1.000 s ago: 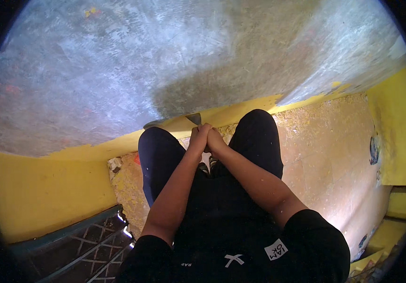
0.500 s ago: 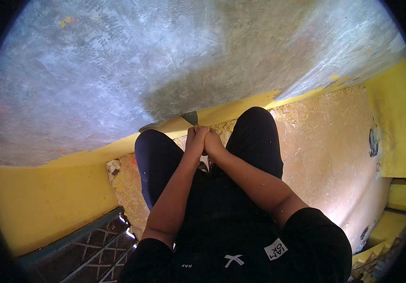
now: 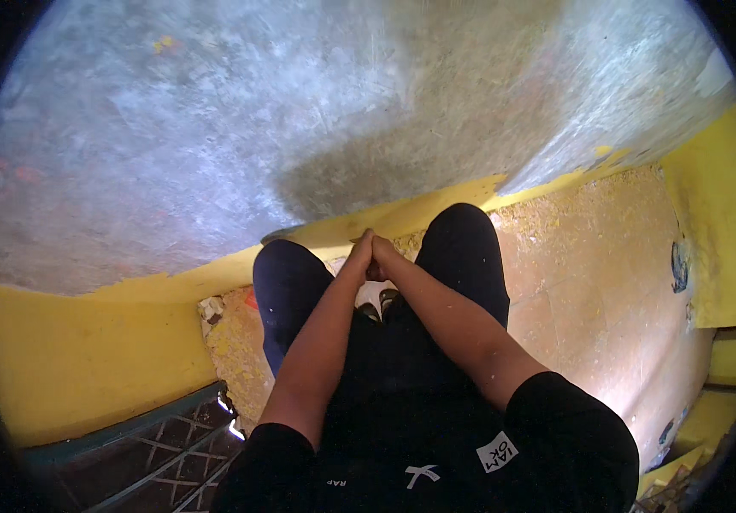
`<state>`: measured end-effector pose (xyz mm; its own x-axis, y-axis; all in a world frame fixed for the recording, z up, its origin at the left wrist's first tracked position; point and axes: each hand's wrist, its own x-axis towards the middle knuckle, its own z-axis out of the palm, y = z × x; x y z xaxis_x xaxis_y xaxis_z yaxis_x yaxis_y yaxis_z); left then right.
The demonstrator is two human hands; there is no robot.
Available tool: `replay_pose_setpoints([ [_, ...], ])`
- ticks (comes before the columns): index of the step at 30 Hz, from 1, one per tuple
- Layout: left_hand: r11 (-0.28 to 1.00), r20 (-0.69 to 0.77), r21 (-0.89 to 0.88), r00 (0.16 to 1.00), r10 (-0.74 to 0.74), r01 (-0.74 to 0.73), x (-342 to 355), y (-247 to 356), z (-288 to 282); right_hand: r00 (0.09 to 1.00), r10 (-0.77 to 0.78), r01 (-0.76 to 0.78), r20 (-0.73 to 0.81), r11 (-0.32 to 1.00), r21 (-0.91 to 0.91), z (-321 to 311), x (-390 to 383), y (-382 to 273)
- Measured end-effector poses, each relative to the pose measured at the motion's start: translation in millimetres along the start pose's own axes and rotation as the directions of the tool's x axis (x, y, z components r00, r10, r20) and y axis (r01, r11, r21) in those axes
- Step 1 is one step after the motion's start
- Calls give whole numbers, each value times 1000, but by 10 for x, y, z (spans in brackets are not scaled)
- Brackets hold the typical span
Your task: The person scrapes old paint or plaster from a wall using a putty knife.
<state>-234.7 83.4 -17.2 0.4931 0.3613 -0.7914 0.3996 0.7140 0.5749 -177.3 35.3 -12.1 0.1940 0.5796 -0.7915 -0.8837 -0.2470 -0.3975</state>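
Both my hands are brought together between my knees, closed around a paint scraper. My left hand [image 3: 359, 256] and my right hand [image 3: 382, 255] press against each other, hiding the handle. Of the scraper [image 3: 355, 241] only a thin sliver of blade shows beside the left fingers. Just beyond the hands stands a wall [image 3: 214, 128], grey and bare over most of its face. A strip of yellow paint [image 3: 402, 221] with a ragged upper edge runs along its foot, closest to my hands.
Yellow paint flakes lie scattered on the tan tiled floor [image 3: 590, 256], thickest along the wall. A dark metal grille [image 3: 154, 457] stands at lower left, and a whitish lump [image 3: 211, 309] sits in the left corner. Another yellow wall [image 3: 714, 222] closes the right side.
My joined hands have moved slightly, and the scraper's blade, seen broad and flat before, now shows only as a sliver. The view has shifted a little.
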Motion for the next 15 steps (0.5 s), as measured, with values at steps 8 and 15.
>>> replay_pose_setpoints([
  [8, 948, 60, 176, 964, 257, -264, -274, -69, -33, 973, -224, 229, 51, 965, -125, -111, -190, 138],
  [15, 874, 6, 112, 880, 474, -472, -617, -45, 99, 928, -371, 363, 43, 871, -330, 87, -853, -4],
])
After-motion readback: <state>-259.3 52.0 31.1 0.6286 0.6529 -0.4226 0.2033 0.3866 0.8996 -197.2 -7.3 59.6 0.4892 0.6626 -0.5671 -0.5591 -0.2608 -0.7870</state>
